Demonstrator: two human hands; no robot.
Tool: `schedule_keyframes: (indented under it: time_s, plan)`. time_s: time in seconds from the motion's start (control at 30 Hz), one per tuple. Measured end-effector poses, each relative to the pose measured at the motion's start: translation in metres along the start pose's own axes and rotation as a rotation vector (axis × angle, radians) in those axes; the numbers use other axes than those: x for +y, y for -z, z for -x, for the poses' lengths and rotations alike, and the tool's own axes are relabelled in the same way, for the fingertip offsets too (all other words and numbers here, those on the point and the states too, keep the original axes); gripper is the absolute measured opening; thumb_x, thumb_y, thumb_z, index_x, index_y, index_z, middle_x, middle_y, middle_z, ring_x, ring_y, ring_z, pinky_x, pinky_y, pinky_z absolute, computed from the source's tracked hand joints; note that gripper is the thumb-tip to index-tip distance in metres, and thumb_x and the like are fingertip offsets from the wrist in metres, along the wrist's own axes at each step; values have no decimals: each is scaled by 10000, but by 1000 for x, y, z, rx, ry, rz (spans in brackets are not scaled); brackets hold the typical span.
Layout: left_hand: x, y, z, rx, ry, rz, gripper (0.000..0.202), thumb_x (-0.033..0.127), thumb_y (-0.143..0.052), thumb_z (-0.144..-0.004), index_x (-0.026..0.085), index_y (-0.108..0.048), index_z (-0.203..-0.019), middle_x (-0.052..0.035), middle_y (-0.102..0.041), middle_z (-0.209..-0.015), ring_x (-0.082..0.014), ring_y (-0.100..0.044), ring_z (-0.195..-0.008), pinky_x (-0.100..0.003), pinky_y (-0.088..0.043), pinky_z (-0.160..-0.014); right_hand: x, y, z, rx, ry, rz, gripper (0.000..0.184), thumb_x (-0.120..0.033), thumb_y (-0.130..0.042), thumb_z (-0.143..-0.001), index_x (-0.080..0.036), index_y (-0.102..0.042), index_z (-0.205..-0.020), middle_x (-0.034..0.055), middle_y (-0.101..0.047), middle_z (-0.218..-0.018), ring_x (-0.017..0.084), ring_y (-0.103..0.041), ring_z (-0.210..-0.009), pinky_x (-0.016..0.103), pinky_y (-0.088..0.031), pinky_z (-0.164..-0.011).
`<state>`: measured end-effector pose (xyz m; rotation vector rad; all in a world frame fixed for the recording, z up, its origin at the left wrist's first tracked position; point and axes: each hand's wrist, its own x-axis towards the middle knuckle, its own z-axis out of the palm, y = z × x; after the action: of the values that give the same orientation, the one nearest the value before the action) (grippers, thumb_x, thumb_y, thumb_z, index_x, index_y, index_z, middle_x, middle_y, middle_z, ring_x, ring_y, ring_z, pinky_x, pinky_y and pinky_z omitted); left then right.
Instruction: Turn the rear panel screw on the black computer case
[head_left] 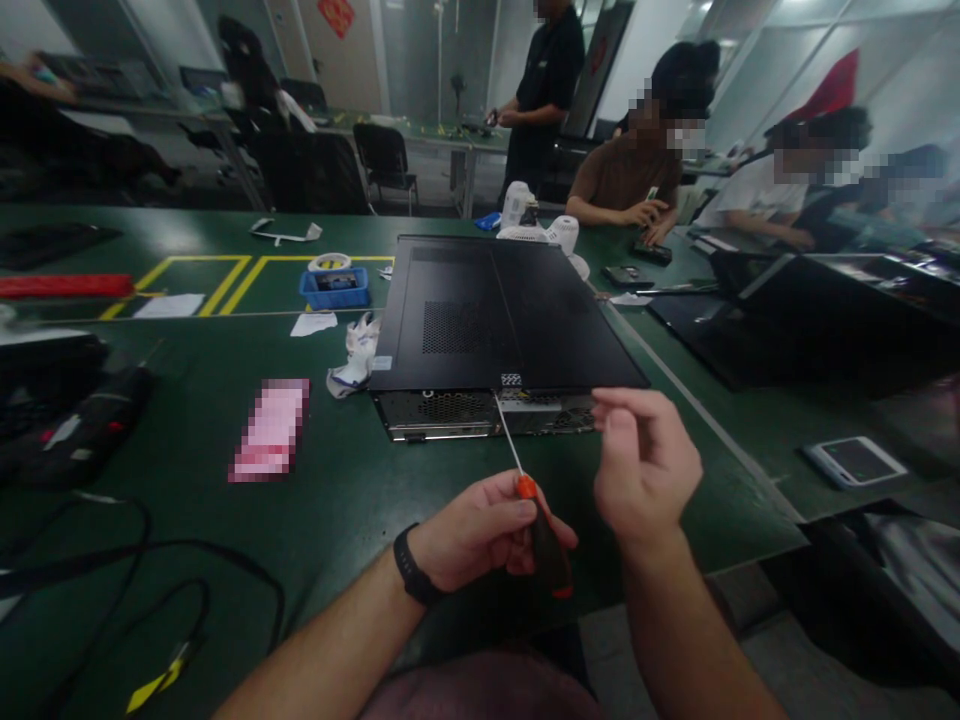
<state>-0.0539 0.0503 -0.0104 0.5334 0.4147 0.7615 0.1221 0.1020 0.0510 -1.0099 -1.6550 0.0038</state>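
Observation:
A flat black computer case (517, 300) lies on the green table, its back panel towards me. In my left hand (487, 530) is a screwdriver (551, 545) with a black and orange handle, my fingers closed around it. Its thin shaft slants up and forward, and the tip meets the middle of the back panel at the lid's edge. My right hand (649, 460) is raised by the panel's right end, fingers curled towards the thumb; whatever may be between them is too small to see.
Left of the case are a white glove (356, 355), a blue bin (335, 288) and a pink blurred item (271, 430). Black cables (142, 550) cross the table's left side. At right lie a phone (855, 462) and another open black case (817, 310). Several people sit or stand beyond.

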Motion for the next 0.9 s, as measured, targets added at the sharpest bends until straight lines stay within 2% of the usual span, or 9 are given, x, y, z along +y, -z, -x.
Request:
schedule_keyframes:
  time_s: [0.07, 0.1, 0.2, 0.27, 0.4, 0.53, 0.63, 0.73, 0.9]
  plan:
    - [-3, 2, -1, -36, -1, 15, 497, 539, -915, -751, 205, -598, -937, -105, -829, -943, -93, -657, -533, -161, -429, -458, 9, -17, -33, 89, -45, 33, 202, -316, -567, -1031, -195, -721, -984, 12, -665, -804, 156, -604, -704, 321, -472, -682]
    - [-4, 3, -1, -45, -6, 20, 495, 536, -909, -763, 207, -585, -940, -101, -830, -937, -88, -651, -522, -157, -423, -451, 14, -26, -48, 94, -68, 43, 208, -321, -576, -1021, -191, -717, -940, 0, -650, -766, 148, -592, -684, 314, -460, -681]
    - [-4, 4, 0, -58, -28, 32, 508, 536, -922, -750, 202, -585, -930, -91, -824, -906, -91, -663, -537, -152, -424, -457, 30, -53, -80, -7, -198, 94, 227, -333, -607, -987, -185, -692, -837, -37, -583, -665, 125, -527, -623, 299, -413, -671]
    - [-4, 5, 0, -62, -23, 36, 516, 545, -935, -729, 185, -628, -936, -88, -813, -895, -103, -694, -593, -155, -447, -490, 38, -67, -91, -76, -316, 114, 272, -352, -590, -998, -176, -676, -809, -47, -554, -636, 116, -491, -609, 294, -387, -670]
    - [-8, 12, -2, -65, -5, 29, 519, 554, -932, -729, 138, -708, -943, -60, -761, -838, -96, -704, -637, -159, -501, -563, 41, -81, -92, -191, -379, 168, 340, -411, -607, -972, -196, -639, -710, -37, -545, -606, 132, -504, -615, 306, -340, -655]
    - [-19, 20, -7, -52, -67, 37, 508, 543, -938, -722, 145, -656, -866, 21, -677, -743, -42, -624, -524, -118, -452, -484, 36, -80, -90, -253, -387, 224, 334, -449, -596, -956, -223, -648, -716, -14, -597, -627, 160, -537, -636, 325, -346, -668]
    - [-27, 24, -11, -87, -70, 35, 465, 559, -846, -833, 170, -610, -929, -14, -741, -825, -51, -623, -487, -115, -398, -400, 35, -80, -90, -271, -392, 251, 337, -464, -588, -951, -231, -652, -717, 7, -638, -657, 177, -568, -663, 332, -359, -680]
    - [-30, 28, -12, -170, -52, 54, 413, 549, -769, -911, 184, -589, -985, -65, -795, -876, -93, -679, -518, -128, -420, -390, 35, -81, -90, -278, -386, 315, 325, -481, -581, -948, -241, -681, -752, 28, -670, -692, 199, -584, -697, 337, -351, -681]
    - [-22, 29, -7, -221, 4, 102, 395, 493, -780, -920, 132, -724, -1069, -85, -801, -887, -95, -711, -591, -130, -490, -446, 35, -83, -90, -297, -357, 357, 335, -491, -573, -948, -246, -692, -752, 44, -694, -713, 214, -596, -715, 342, -350, -680]
